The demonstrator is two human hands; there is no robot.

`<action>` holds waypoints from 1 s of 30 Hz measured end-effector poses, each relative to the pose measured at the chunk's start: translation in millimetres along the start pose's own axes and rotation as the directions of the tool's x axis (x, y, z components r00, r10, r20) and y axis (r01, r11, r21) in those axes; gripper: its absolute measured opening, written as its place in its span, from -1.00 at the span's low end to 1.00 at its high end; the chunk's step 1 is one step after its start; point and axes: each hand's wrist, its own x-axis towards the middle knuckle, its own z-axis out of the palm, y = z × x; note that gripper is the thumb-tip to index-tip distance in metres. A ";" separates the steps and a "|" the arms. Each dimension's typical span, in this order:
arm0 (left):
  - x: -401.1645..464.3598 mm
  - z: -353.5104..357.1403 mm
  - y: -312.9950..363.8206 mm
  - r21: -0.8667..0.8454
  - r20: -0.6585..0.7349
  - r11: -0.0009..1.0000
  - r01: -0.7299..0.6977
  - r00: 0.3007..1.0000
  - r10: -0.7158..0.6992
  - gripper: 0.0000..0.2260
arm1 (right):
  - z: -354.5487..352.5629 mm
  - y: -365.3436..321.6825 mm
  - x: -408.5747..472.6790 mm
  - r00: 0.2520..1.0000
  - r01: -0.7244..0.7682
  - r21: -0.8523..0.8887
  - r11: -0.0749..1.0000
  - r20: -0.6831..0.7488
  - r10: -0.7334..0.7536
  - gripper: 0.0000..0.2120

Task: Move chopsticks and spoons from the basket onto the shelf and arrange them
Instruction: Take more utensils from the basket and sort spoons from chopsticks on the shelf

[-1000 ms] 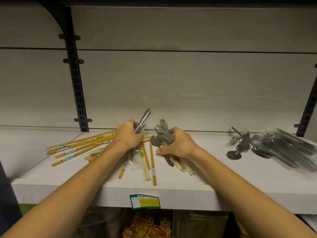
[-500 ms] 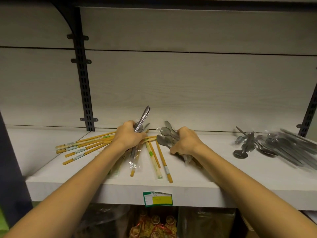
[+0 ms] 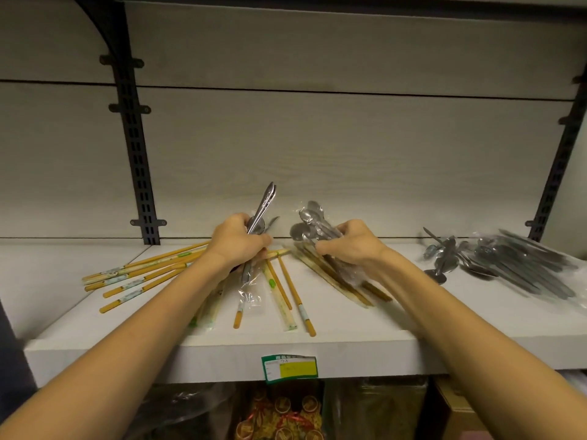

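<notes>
Both hands sorting cutlery out of the mixed pile on the white shelf (image 3: pixel 476 315)

The left hand (image 3: pixel 236 241) is clenching a couple of shiny steel spoons (image 3: pixel 265 206), handles poking up and a bit right, while the right hand (image 3: pixel 354 246) is curling around a clear-bagged bundle of steel spoons (image 3: pixel 309 222), bowls pointing up-left. The loose yellow bamboo chopsticks (image 3: pixel 286 293) are lying right under and between both hands, long axis running front to back, with another fan of them off to the left. The big heap of steel spoons (image 3: pixel 514 265) is sitting well off to the right, so I'd guess the right hand is the nearer one for carrying spoons over there. No basket in view.
</notes>
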 end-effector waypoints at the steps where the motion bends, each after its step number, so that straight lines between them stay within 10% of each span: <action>1: 1.6 3.9 5.6 -0.006 0.009 1.000 -0.007 1.000 0.008 -0.85 | -7.9 1.2 -2.2 1.000 0.001 0.044 0.999 -0.008 0.000 -0.88; 15: 1.2 163.4 125.8 -0.102 0.336 0.993 -0.061 0.937 0.092 -0.76 | -182.9 79.1 -46.1 0.948 -0.011 0.389 0.921 -0.289 0.134 -0.90; 30: -10.9 295.8 174.8 0.077 0.311 0.995 -0.061 0.950 0.035 -0.53 | -258.5 147.9 0.0 0.970 -0.029 -0.112 0.993 -0.245 0.001 -0.74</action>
